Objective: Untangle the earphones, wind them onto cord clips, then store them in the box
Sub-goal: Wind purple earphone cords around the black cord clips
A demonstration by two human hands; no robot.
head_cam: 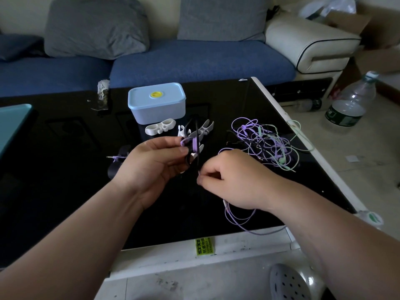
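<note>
My left hand (158, 163) grips a black cord clip (192, 148) with purple earphone cord wound on it, held above the black table (65, 191). My right hand (236, 180) pinches the purple cord (240, 219) just below the clip; the rest of that cord trails under my wrist to the table's front edge. A tangle of purple, green and black earphones (264, 144) lies to the right. White cord clips (160, 127) lie before the light blue lidded box (157, 102). A wound black clip (118, 159) lies to the left.
A teal object (13, 124) sits at the table's left edge. A blue sofa (194, 59) with grey cushions stands behind the table. A large plastic bottle (350, 105) stands on the floor to the right, and a grey shoe (290, 284) is near my feet.
</note>
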